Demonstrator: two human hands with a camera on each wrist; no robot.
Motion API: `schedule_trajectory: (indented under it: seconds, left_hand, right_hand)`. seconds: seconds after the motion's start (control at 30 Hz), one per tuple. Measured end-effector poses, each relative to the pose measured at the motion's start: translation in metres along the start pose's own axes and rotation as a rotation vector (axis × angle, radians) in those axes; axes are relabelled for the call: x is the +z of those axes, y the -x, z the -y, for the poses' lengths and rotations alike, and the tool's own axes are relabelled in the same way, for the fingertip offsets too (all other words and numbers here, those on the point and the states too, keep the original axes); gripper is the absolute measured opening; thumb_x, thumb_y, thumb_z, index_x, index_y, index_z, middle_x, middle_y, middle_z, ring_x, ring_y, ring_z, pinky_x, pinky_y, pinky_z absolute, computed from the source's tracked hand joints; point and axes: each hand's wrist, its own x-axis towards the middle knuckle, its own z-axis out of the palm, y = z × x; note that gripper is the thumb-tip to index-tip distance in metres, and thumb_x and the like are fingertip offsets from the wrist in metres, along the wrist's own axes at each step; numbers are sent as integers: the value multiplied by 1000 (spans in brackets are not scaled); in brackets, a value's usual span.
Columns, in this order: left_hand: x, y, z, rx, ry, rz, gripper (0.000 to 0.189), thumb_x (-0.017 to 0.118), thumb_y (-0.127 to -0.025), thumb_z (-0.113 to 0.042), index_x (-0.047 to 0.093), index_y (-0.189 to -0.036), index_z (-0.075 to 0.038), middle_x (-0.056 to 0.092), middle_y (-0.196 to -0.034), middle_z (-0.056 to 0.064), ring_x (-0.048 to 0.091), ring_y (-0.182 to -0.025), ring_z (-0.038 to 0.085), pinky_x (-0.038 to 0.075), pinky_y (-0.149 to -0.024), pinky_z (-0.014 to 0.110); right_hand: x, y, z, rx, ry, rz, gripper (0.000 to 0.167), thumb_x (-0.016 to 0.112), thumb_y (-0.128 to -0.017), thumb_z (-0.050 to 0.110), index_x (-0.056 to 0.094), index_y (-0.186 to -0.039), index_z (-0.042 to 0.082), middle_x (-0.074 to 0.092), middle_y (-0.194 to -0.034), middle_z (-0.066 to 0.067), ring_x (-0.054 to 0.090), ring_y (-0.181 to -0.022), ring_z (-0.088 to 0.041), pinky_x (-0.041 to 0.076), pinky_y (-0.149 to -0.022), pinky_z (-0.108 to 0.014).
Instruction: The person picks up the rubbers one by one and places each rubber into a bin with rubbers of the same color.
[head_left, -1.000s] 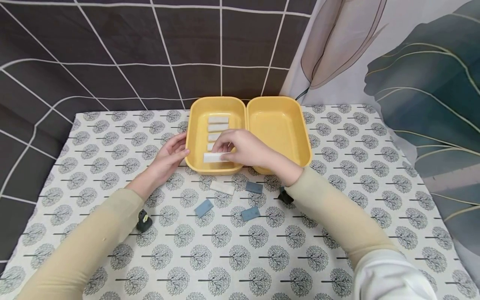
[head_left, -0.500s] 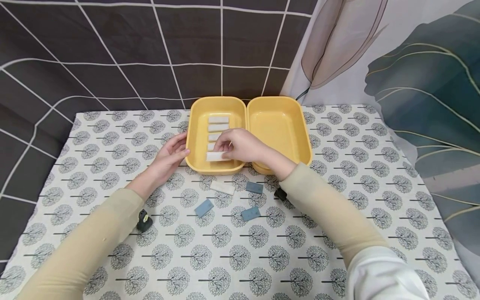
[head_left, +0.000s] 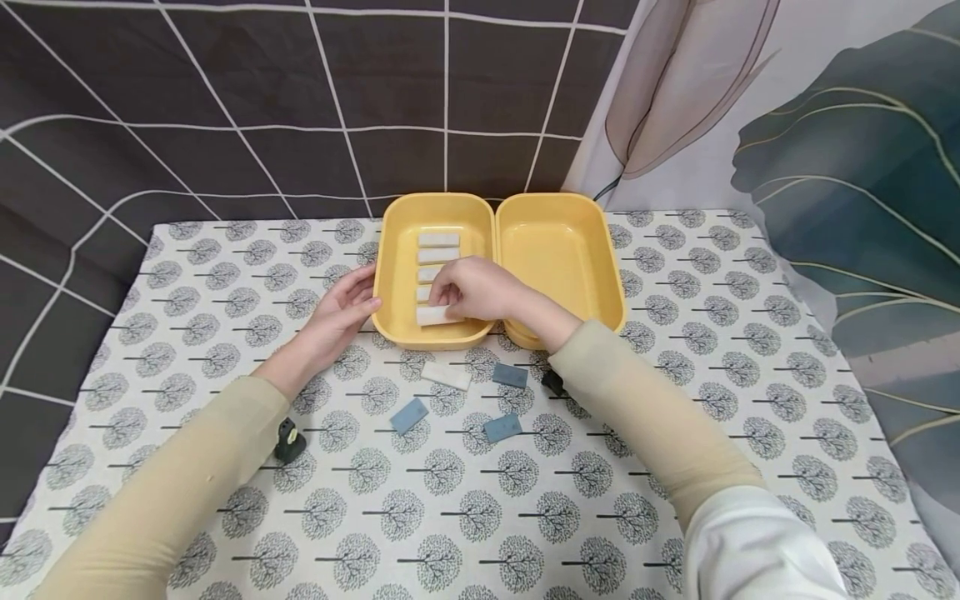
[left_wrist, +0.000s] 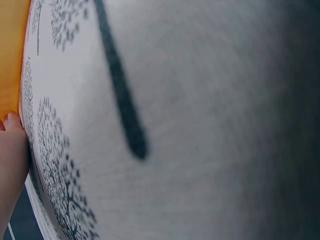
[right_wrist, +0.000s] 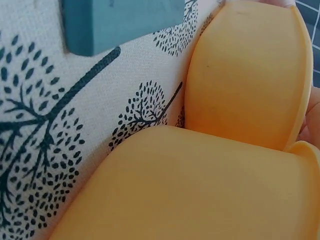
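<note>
My right hand [head_left: 483,287] reaches into the left yellow box [head_left: 400,258] and pinches a white rectangular block [head_left: 432,317] near its front wall. Behind that block, several similar white blocks [head_left: 438,241] lie in a column on the box floor, the nearer ones partly hidden by my fingers. My left hand [head_left: 337,321] rests against the box's left side, thumb at the rim and fingers along the outer wall. In the left wrist view only a bit of this hand [left_wrist: 11,160] shows beside the yellow wall. Part of the right hand [right_wrist: 311,117] shows past the rim in the right wrist view.
A second yellow box [head_left: 555,258] stands right beside the first. On the tree-print cloth in front lie a white block [head_left: 446,375] and three blue-grey blocks, one dark [head_left: 510,375], one at left [head_left: 408,416], one nearer [head_left: 502,427]. A dark tiled backdrop [head_left: 375,92] rises behind.
My right hand has shifted the pinched white block slightly right and lower in the box, and the right forearm has swung a little left. The left hand has stayed at the box's side.
</note>
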Motion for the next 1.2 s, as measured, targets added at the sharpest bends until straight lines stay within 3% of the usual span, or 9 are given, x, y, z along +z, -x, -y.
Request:
schedule_trajectory:
  seconds: [0.3,1.2]
  left_hand:
    - [1,0,-2,-6,-1,-6,68,50,-105,6,21,-166,0,25,-172,20,49,-135,7,39,-128,23]
    - [2,-1,-2,-10,5,-9,69,51,-105,6,21,-166,1,27,-171,20,50,-135,8,40,-126,22]
  right_hand:
    - [-1,-8,-1,10,87,52,20,77,-89,1,80,-107,8,77,-99,-7,69,-94,-19,59,-92,-30]
    - [-1,-19,-2,64,101,115,17,75,-92,2,80,-107,7,78,-104,-7,68,-98,-19,58,-94,-29]
